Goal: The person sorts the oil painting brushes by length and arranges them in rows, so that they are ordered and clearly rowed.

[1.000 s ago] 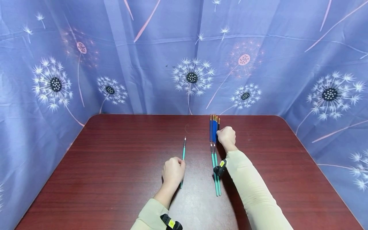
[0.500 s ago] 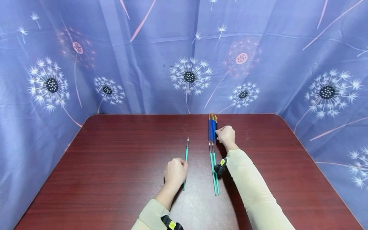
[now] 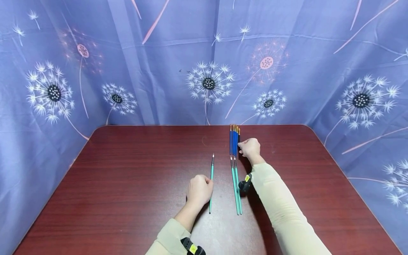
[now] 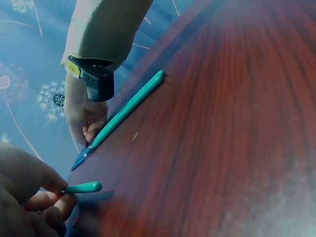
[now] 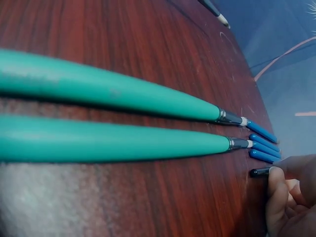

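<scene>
In the head view, my left hand [image 3: 199, 191] pinches a green paintbrush [image 3: 212, 170], bristle end pointing away from me. The left wrist view shows that brush's rounded green end [image 4: 88, 187] sticking out past thumb and fingers. Farther off, my right hand [image 3: 250, 147] pinches a black paintbrush [image 5: 260, 172] near the right side of several blue paintbrushes [image 3: 234, 143]. Those lie side by side at the far part of the table. Two more green paintbrushes [image 3: 234, 184] lie nearly parallel just below the blue ones, their tips close to the blue handle ends.
The dark red wood-grain table [image 3: 127, 177] has rounded far corners. A blue curtain with dandelion prints [image 3: 165, 71] hangs behind it and along both sides. My right wrist's black camera [image 3: 244, 184] sits just beside the two lying green paintbrushes.
My left hand has moved right with its green paintbrush, closer to the two lying green ones. The black paintbrush at my right hand now lies closer to the blue row. The head view shifted slightly.
</scene>
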Demonstrator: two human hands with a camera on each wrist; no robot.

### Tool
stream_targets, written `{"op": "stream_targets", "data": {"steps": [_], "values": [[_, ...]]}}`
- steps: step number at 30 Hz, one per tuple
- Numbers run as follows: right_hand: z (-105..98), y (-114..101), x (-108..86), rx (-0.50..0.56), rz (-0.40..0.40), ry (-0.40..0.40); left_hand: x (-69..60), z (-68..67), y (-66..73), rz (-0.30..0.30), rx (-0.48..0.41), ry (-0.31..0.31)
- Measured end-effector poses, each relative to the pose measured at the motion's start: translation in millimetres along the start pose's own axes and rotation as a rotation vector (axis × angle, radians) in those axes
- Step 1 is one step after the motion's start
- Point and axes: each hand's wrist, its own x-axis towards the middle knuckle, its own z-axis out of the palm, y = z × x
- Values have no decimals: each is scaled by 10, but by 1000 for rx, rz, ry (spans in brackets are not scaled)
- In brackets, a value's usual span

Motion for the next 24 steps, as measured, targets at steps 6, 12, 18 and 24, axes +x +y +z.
{"op": "stream_targets", "data": {"steps": [6, 12, 18, 24], "values": [[-2, 8, 15, 14, 22, -16, -5, 33, 28, -14, -22, -45], [-26, 12, 29, 36, 27, -33, 23, 71, 57, -1, -31, -84], [-41, 8, 39, 45, 27, -55, 34, 101, 106, -10, -37, -126], [-47, 4, 42, 50, 33, -66, 41, 155, 164, -26, -33, -151]]}}
